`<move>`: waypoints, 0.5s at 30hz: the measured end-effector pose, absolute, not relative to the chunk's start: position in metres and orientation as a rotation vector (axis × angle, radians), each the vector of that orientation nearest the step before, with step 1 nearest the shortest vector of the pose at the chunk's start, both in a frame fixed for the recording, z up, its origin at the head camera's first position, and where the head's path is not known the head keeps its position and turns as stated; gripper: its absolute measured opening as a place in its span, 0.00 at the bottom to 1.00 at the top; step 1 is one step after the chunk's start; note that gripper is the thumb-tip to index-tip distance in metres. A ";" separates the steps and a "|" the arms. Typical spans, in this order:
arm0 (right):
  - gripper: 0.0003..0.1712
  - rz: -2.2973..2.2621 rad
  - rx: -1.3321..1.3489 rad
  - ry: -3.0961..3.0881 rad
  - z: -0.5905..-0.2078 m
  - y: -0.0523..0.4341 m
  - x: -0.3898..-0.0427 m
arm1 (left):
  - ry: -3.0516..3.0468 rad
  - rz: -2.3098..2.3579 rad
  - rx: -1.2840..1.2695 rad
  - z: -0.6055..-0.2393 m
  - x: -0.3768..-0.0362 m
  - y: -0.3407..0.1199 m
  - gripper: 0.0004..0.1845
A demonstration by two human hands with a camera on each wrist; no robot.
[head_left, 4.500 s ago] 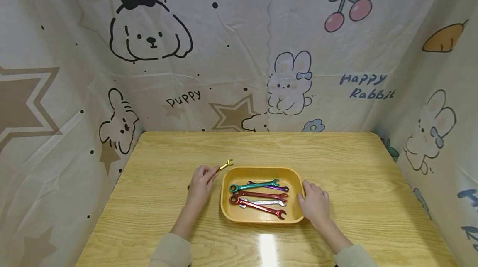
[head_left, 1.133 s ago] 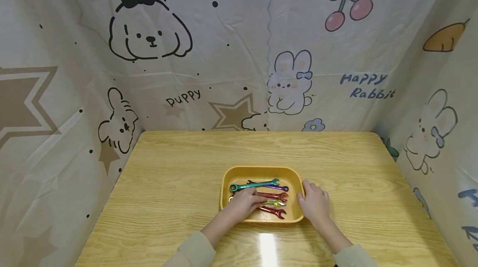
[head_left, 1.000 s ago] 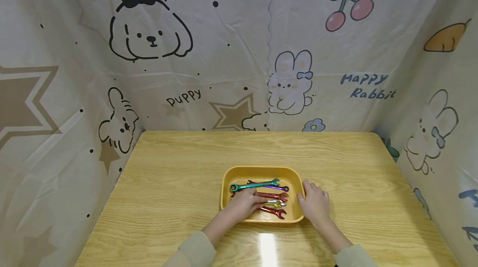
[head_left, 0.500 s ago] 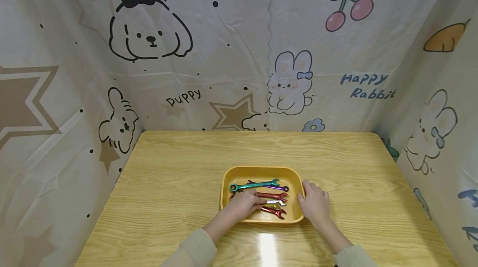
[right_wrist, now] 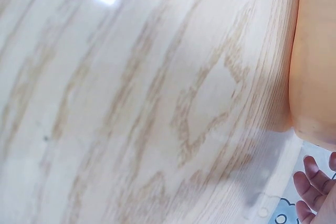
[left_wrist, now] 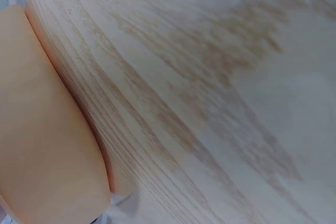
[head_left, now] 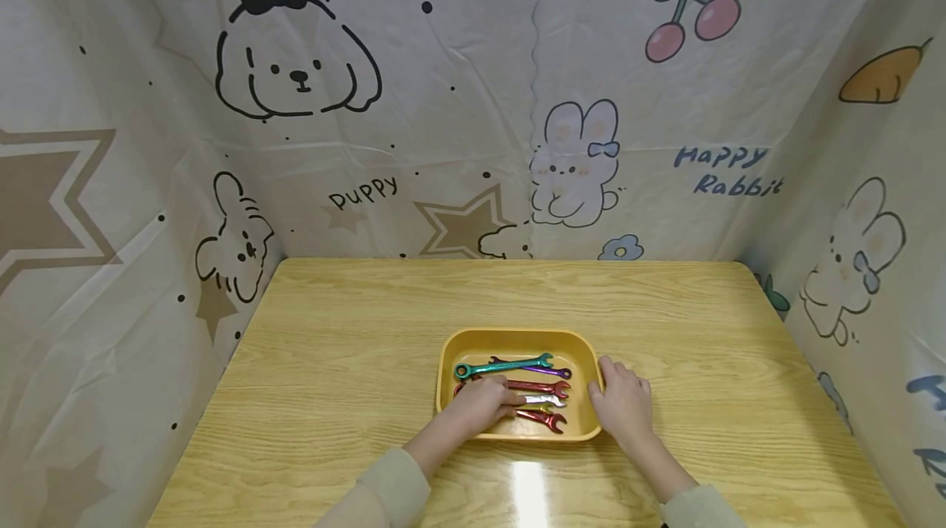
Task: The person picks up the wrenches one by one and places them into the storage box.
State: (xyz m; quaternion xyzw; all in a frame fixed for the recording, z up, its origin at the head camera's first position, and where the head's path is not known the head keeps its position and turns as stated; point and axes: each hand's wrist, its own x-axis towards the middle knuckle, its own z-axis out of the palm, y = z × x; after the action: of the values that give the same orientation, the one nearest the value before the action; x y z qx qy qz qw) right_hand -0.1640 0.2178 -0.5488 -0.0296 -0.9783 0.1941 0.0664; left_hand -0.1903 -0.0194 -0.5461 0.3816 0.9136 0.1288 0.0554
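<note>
While the left hand (head_left: 479, 406) lies inside the yellow tray (head_left: 517, 340), over the left ends of the lower wrenches, the right hand (head_left: 624, 403) rests against the tray's right rim with its fingers loosely bent along the wall, apparently steadying it. The tray sits on the desk (head_left: 355, 323) near the middle of the front edge. In it lie a teal wrench (head_left: 502, 365) and a purple wrench (head_left: 543, 369) toward the far side, then a red wrench (head_left: 535, 386), a silver wrench (head_left: 543, 400) and a second red wrench (head_left: 545, 420) toward the near side, with a gold wrench (head_left: 545, 409) just showing between the last two.

The left fingers point right along the tools and look laid flat or slightly curled on them; whether they pinch one cannot be told from the head view. The left wrist view shows only the tray's outer wall (left_wrist: 47, 145) and bare desk, and the right wrist view the tray wall (right_wrist: 315, 56) and some fingertips (right_wrist: 310, 182).

I judge the step in hand to be settling a wrench among the others in the tray, with the hand at the point of letting go or straightening the row. The next move would call for lifting the left fingers clear without dragging the neighbouring wrenches, while the right hand keeps the tray from sliding.
</note>
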 end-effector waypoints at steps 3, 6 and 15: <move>0.14 0.582 -0.088 -2.951 -0.549 0.218 -0.164 | 2.769 0.415 1.162 -0.547 -0.190 -0.020 0.12; 0.15 0.583 -0.089 -2.954 -0.549 0.218 -0.164 | 2.753 0.473 1.138 -0.547 -0.190 -0.020 0.12; 0.16 0.587 -0.096 -2.960 -0.548 0.217 -0.164 | 2.758 0.506 1.127 -0.547 -0.190 -0.022 0.13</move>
State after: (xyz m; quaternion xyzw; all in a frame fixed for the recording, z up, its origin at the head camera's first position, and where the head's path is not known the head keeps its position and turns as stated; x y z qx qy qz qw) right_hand -0.1643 0.2175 -0.5481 -0.0317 -0.9786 0.1940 0.0613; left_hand -0.1900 -0.0217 -0.5474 0.3724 0.9109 0.1671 0.0598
